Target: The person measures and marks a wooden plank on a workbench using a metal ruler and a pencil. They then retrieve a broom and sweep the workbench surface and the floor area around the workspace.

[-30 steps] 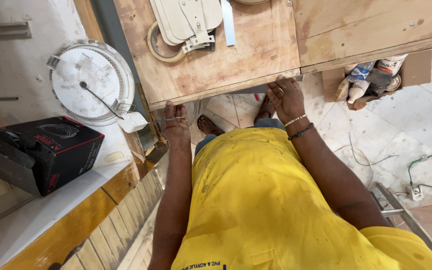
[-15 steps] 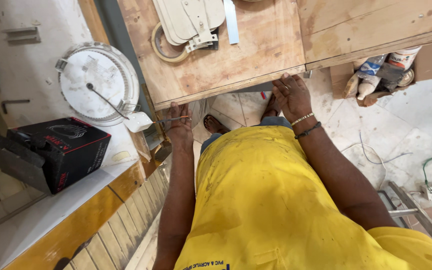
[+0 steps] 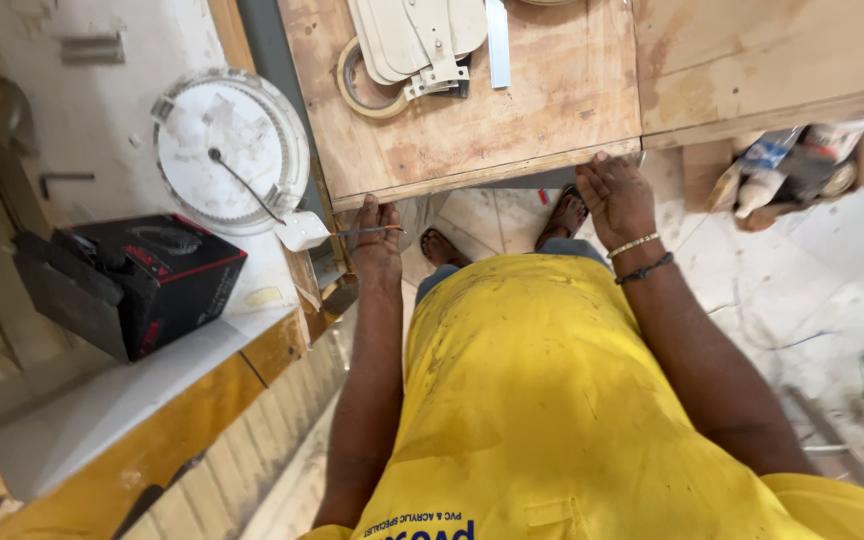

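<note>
A cluttered workshop is seen from above: a pale shelf at the left carries a black box (image 3: 132, 285) and a round white disc (image 3: 230, 148), and a plywood worktop (image 3: 512, 120) fills the upper middle over a tiled floor. A roll of masking tape (image 3: 364, 82) and cream plastic parts (image 3: 417, 38) lie on the worktop. The near edge of the board is being gripped from below. The left hand (image 3: 377, 245) is curled at the board's left corner, with a thin metal rod (image 3: 367, 231) pinched in its fingers. The right hand (image 3: 617, 198) is spread flat against the edge further right. The step is judged to be steadying or shifting the board; an even pull from both hands is called for next. Compared with half a second earlier, the hands are placed the same, and only the view is shifted slightly.
</note>
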